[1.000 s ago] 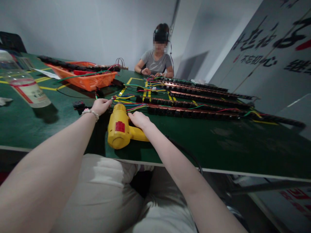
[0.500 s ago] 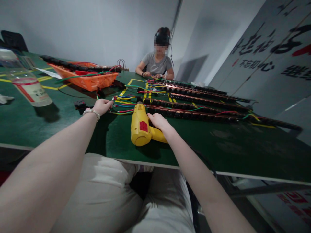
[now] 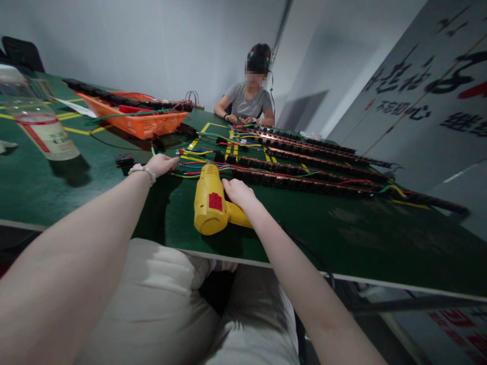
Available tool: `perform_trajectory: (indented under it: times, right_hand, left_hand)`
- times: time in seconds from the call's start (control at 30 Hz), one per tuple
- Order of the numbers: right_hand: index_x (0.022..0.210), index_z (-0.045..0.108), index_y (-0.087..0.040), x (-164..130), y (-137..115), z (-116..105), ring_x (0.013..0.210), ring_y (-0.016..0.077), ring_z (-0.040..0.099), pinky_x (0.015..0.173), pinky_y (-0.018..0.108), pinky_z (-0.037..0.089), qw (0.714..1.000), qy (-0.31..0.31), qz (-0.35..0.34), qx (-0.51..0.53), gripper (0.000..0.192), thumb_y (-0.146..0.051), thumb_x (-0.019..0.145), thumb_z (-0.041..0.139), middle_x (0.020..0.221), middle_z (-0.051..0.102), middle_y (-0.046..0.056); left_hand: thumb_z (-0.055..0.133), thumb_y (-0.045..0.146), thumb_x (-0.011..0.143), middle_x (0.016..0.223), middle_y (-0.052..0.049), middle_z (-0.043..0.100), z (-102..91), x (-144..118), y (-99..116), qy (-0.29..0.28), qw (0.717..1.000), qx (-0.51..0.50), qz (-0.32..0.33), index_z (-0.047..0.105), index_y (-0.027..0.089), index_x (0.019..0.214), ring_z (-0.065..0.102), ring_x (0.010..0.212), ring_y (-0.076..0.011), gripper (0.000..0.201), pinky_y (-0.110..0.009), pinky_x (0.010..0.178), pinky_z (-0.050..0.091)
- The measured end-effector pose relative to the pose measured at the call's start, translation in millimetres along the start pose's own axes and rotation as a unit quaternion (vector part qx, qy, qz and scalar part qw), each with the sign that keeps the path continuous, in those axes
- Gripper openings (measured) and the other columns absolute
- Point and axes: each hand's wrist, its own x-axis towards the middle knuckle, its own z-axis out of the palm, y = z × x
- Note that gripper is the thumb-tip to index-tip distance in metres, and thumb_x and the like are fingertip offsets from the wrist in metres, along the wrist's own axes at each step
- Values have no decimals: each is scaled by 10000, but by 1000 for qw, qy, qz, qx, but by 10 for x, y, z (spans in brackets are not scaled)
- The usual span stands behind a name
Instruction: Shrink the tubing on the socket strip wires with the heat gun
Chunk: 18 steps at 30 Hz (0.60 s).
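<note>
My right hand (image 3: 238,192) grips the handle of a yellow heat gun (image 3: 209,199) that lies on the green table (image 3: 342,228), its nozzle pointing away from me at a bundle of coloured wires (image 3: 198,171). My left hand (image 3: 162,164), a bead bracelet on its wrist, pinches the near ends of those wires. The wires run from long black power strips (image 3: 300,177) laid in rows across the table.
An orange basket (image 3: 146,124) with strips and wires sits at the back left. A clear plastic bottle (image 3: 36,124) stands at the far left. A small black part (image 3: 124,160) lies near my left wrist. Another person sits at the table's far end, hands on wires.
The heat gun swung right from beside my left hand, then came back a little to the left. My left hand has kept its place on the wire ends.
</note>
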Motion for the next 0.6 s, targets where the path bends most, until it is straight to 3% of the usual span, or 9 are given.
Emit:
perform_trajectory:
  times: [0.33, 0.6]
  right_hand:
    - [1196, 657, -138, 15, -625, 206, 1170, 289, 594, 957, 399, 458, 996, -35, -77, 27, 546, -441, 986, 254, 1268, 638, 154]
    - [1177, 665, -142, 30, -682, 228, 1197, 288, 574, 970, 395, 451, 994, -33, -89, 48, 526, -403, 964, 260, 1283, 629, 149]
  left_hand:
    - [566, 411, 840, 479, -8, 534, -3, -20, 10, 10, 1000, -9, 0, 611, 157, 539, 507, 633, -171, 397, -265, 610, 337]
    - [568, 394, 839, 460, 25, 498, -43, -117, 96, 36, 996, -76, -13, 628, 149, 614, 470, 599, -146, 338, -257, 593, 333]
